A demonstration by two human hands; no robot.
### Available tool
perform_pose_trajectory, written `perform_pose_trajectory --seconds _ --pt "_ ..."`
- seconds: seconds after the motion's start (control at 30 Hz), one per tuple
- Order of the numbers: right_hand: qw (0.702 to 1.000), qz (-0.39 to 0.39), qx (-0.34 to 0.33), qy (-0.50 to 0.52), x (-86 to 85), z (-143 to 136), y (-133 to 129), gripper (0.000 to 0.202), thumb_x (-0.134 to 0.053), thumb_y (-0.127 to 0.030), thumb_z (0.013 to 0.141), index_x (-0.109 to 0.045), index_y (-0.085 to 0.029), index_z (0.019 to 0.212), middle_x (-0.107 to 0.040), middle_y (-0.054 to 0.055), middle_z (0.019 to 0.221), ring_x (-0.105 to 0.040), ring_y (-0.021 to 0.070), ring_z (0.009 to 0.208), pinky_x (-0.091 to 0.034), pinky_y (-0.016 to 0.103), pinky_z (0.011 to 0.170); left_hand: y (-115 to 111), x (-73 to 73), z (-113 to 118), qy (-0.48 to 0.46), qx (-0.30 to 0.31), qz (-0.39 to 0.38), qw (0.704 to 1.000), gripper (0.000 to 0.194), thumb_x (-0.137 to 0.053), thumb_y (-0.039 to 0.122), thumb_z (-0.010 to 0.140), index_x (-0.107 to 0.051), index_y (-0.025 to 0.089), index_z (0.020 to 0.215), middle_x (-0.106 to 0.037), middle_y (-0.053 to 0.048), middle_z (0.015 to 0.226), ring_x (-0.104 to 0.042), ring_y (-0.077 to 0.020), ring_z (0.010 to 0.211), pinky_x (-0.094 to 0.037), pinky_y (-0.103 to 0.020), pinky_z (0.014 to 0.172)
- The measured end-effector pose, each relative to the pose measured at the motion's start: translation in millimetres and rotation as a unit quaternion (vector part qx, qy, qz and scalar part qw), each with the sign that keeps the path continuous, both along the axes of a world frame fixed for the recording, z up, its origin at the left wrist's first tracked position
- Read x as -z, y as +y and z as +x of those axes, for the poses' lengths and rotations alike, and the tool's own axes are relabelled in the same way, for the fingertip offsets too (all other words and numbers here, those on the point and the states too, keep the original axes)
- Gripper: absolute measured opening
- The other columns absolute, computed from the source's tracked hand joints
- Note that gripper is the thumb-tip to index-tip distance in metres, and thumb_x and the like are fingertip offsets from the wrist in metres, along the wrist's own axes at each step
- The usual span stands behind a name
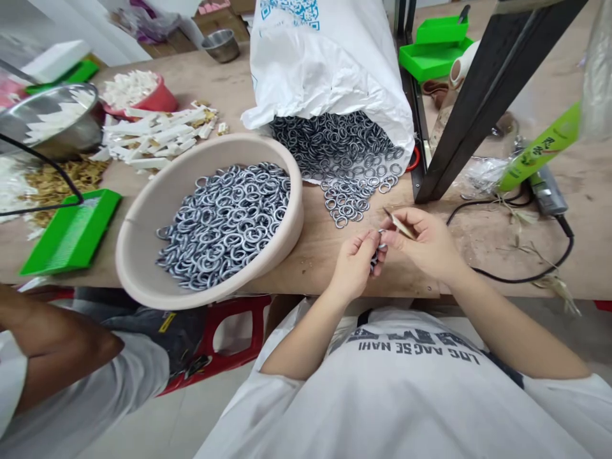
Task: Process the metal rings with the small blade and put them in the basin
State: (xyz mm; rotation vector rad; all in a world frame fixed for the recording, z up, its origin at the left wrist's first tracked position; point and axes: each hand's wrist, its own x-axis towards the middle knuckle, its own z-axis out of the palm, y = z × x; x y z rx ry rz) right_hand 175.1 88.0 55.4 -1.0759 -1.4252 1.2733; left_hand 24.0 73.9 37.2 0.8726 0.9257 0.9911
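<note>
My left hand [354,262] is closed around a few dark grey rings [374,260], and its thumb pinches one at the fingertips. My right hand [425,245] meets it there, gripping a small pointed tool [404,227] with a pale handle and a dark tip that points up and left. The tool's exact kind is unclear. Beyond my hands, loose rings [348,201] spill onto the table from a white sack [329,70] lying with its mouth toward me. To the left, a large beige basin [129,255] holds many similar rings.
A black metal post [478,108] slants up just beyond my right hand. A power tool [547,191] with a black cord lies at right. Green trays [71,233], white pieces [157,137] and a steel bowl [71,137] sit at left. Another person's arm [52,338] is at lower left.
</note>
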Motion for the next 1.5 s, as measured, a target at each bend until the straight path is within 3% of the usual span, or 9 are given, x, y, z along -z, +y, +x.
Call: perform_pose_trajectory --seconds 0.1,0.27,0.47,0.73,0.93,1.13,1.33,1.4,1.5 --pt "0.999 0.006 0.014 0.029 6.4 -2.1 -6.5 0.026 -0.079 -0.041 0.079 -0.066 -0.022 0.091 -0.068 -0.001 0.077 -0.063 0.0163 0.069 -0.05 0.03 0.068 -3.4 -3.5 4.9 -0.026 -0.009 -0.016 0.999 0.034 -0.06 0.046 0.088 -0.052 0.017 0.071 -0.051 0.004 0.057 -0.043 -0.0056 0.038 -0.027 -0.018 0.034" --pt "0.995 0.074 0.061 -0.039 4.6 2.9 -4.5 0.027 -0.062 -0.047 0.092 -0.066 -0.021 0.086 -0.067 0.001 0.077 -0.06 0.0157 0.069 -0.045 0.029 0.065 -5.1 -10.4 8.4 -0.079 -0.013 -0.052 0.995 0.037 -0.064 0.047 0.085 -0.05 0.017 0.069 -0.048 0.005 0.056 -0.039 -0.0039 0.038 -0.027 -0.017 0.035" --pt "0.926 0.237 0.021 -0.293 0.4 10.6 -16.8 0.034 -0.054 -0.046 0.097 -0.062 -0.019 0.077 -0.058 0.001 0.07 -0.053 0.0137 0.066 -0.035 0.028 0.062 -4.3 -15.1 4.8 -0.074 -0.05 -0.074 0.993 0.04 -0.066 0.05 0.082 -0.049 0.017 0.068 -0.047 0.006 0.053 -0.04 -0.0049 0.034 -0.024 -0.017 0.032" --pt "0.886 0.289 0.031 -0.362 4.9 7.7 -20.2 0.033 -0.055 -0.044 0.097 -0.063 -0.019 0.077 -0.06 0.001 0.071 -0.052 0.0126 0.063 -0.032 0.028 0.06 -5.2 -18.1 8.2 -0.065 -0.06 -0.077 0.993 0.038 -0.067 0.05 0.08 -0.05 0.018 0.071 -0.047 0.007 0.051 -0.039 -0.0046 0.032 -0.025 -0.017 0.031" --pt "0.889 0.263 0.014 -0.373 4.4 7.6 -18.8 0.039 -0.052 -0.048 0.097 -0.06 -0.019 0.072 -0.059 0.0 0.065 -0.051 0.0127 0.06 -0.03 0.028 0.059 -9.0 -13.5 6.6 -0.059 -0.059 -0.08 0.993 0.038 -0.063 0.047 0.085 -0.048 0.017 0.068 -0.047 0.006 0.052 -0.041 -0.005 0.033 -0.022 -0.018 0.032" --pt "0.896 0.106 0.152 -0.403 20.5 23.3 21.3 0.053 -0.037 -0.059 0.1 -0.059 -0.02 0.07 -0.057 0.001 0.06 -0.051 0.0154 0.057 -0.027 0.028 0.056 -17.4 -9.9 0.8 -0.101 0.024 -0.069 0.992 0.04 -0.061 0.045 0.088 -0.047 0.016 0.064 -0.048 0.004 0.053 -0.041 -0.0048 0.035 -0.026 -0.019 0.035" --pt "0.846 0.097 0.097 -0.515 35.6 1.7 80.5 0.039 -0.053 -0.05 0.094 -0.062 -0.02 0.119 -0.07 0.013 0.113 -0.064 0.029 0.093 -0.042 0.034 0.073 -4.8 -7.5 -13.9 -0.086 -0.009 -0.079 0.993 0.029 -0.066 0.041 0.085 -0.065 0.015 0.097 -0.059 0.002 0.065 -0.046 -0.0056 0.038 -0.031 -0.019 0.035" --pt "0.825 0.08 0.085 -0.553 40.0 -10.7 95.6 0.035 -0.053 -0.04 0.095 -0.061 -0.016 0.12 -0.067 0.018 0.118 -0.062 0.0325 0.102 -0.044 0.038 0.079 -2.4 -4.9 -19.4 -0.09 -0.014 -0.076 0.993 0.033 -0.068 0.039 0.083 -0.066 0.016 0.107 -0.061 0.002 0.068 -0.047 -0.0059 0.04 -0.032 -0.018 0.035" --pt "0.815 0.061 0.077 -0.571 43.5 -22.0 106.1 0.03 -0.048 -0.03 0.096 -0.064 -0.013 0.115 -0.066 0.021 0.118 -0.06 0.0348 0.108 -0.045 0.041 0.083 -0.3 1.5 -28.0 -0.103 -0.041 -0.085 0.99 0.029 -0.068 0.039 0.082 -0.066 0.015 0.098 -0.062 0.001 0.071 -0.051 -0.0068 0.043 -0.033 -0.018 0.034"
